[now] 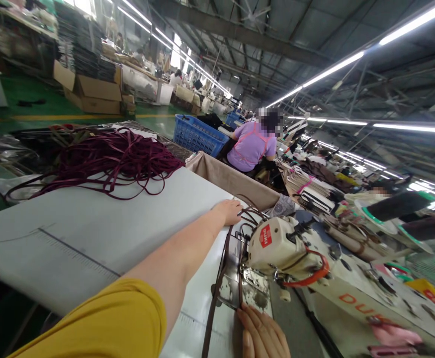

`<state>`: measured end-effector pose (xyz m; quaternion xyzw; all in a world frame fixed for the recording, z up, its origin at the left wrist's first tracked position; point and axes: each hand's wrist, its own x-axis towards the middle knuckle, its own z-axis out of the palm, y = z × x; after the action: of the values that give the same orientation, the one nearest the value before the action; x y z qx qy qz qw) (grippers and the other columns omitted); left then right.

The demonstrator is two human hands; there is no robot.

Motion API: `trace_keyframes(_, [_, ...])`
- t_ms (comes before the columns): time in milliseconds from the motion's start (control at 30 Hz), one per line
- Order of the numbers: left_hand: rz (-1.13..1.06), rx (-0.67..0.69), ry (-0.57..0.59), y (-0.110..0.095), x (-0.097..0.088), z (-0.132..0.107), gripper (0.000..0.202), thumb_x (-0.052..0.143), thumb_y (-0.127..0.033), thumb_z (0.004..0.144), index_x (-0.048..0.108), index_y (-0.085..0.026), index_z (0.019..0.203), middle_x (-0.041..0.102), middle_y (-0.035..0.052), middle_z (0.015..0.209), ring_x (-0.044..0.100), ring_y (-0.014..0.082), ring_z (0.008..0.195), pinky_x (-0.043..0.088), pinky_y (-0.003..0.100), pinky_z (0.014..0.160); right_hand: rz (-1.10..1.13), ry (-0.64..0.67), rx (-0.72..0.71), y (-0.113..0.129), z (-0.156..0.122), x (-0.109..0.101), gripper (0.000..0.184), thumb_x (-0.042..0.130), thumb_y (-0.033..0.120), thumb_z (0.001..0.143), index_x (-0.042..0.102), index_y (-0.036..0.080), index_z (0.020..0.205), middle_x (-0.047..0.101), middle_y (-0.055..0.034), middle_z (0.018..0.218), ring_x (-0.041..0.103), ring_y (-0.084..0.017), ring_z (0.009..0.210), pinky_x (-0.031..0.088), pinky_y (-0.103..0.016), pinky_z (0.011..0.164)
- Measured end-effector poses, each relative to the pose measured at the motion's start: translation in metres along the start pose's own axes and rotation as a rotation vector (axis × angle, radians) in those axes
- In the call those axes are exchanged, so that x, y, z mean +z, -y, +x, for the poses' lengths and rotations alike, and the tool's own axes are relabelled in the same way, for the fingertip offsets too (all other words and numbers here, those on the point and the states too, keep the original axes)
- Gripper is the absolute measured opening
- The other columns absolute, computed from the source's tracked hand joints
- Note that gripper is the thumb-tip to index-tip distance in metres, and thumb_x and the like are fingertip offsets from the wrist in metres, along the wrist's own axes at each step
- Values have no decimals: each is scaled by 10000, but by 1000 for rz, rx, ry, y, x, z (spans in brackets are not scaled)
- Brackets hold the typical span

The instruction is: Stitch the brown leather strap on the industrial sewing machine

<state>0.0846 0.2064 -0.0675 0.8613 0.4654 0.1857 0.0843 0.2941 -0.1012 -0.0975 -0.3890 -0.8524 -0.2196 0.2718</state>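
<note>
"At the white table's (138, 219) far edge, what's leftmost?"
"A heap of maroon cords (118, 154)."
"Then?"
"Dark straps (211, 313). Toward their far end lies the left hand (231, 211), fingers bent; whether it grips one, I can't tell."
"And the right hand (264, 332)?"
"Nearer, fingers close together, tips at one strap; whether it's pinched, I can't tell. The sewing machine (280, 243) stands just right of the straps."

A short mustard-yellow sleeve (109, 318) leaves one forearm (180, 248) and both hands (265, 334) bare.
</note>
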Motion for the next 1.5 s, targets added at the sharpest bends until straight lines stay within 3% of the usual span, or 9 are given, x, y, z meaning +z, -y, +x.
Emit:
trace_keyframes(167, [14, -72, -78, -13, -14, -45, 315, 524, -273, 1006, 688, -191, 1263, 659, 147, 1350, 577, 292, 1317, 436, 428, 1120, 29, 22, -13, 9, 14, -18, 300, 469, 190, 1051, 705, 217, 1235, 773, -72, 1177, 754, -228, 1064, 553, -380, 992])
trace_keyframes(400, [65, -134, -111, -34, -29, -115, 267, 554, -251, 1005, 669, -179, 1234, 643, 159, 1277, 576, 332, 1266, 468, 473, 1051, 103, 15, 120, 33, 33, -37, 286, 445, 230, 1085, 717, 204, 1168, 774, -82, 1142, 732, -223, 1068, 510, -406, 1041])
trace_keyframes(767, [140, -128, -96, -79, -44, -204, 163, 545, -206, 990, 630, -181, 1126, 620, 155, 1183, 557, 343, 1154, 471, 506, 998, 150, 24, 216, 41, 34, -43, 308, 446, 276, 1103, 742, 197, 1138, 775, -71, 1132, 711, -202, 1073, 474, -408, 1082])
trace_keyframes(967, [261, -77, -65, -98, -42, -249, 134, 502, -177, 1010, 620, -173, 1074, 626, 124, 1085, 563, 305, 1044, 483, 454, 954, 178, 33, 251, 42, 35, -45, 323, 439, 287, 1105, 750, 203, 1104, 777, -74, 1132, 708, -202, 1079, 475, -419, 1104])
trace_keyframes(1167, [365, -40, 37, -116, -48, -302, 223, 450, -95, 1016, 648, -190, 976, 646, 101, 989, 594, 284, 958, 509, 448, 910, 187, 35, 267, 42, 35, -46, 332, 435, 292, 1105, 754, 200, 1100, 775, -78, 1128, 705, -202, 1071, 478, -417, 1096])
trace_keyframes(1300, [319, -16, 79, -126, -49, -344, 271, 424, -85, 1022, 672, -190, 1050, 681, 124, 1062, 623, 300, 1008, 516, 494, 974, 206, 20, 288, 43, 34, -46, 315, 449, 279, 1100, 755, 206, 1097, 774, -58, 1136, 700, -197, 1076, 470, -412, 1099])
trace_keyframes(1400, [297, 130, 201, -132, -44, -371, 326, 441, -50, 995, 660, -179, 1200, 688, 151, 1226, 624, 325, 1142, 500, 516, 1053, 204, 5, 295, 44, 34, -46, 295, 465, 264, 1095, 752, 198, 1097, 775, -52, 1139, 697, -194, 1078, 472, -407, 1091])
trace_keyframes(1500, [206, 258, 426, -137, -31, -389, 341, 499, -90, 983, 645, -158, 1283, 692, 182, 1287, 635, 337, 1195, 537, 481, 1037, 193, -13, 294, 43, 33, -45, 278, 481, 256, 1089, 751, 189, 1095, 777, -58, 1129, 698, -197, 1064, 479, -406, 1078])
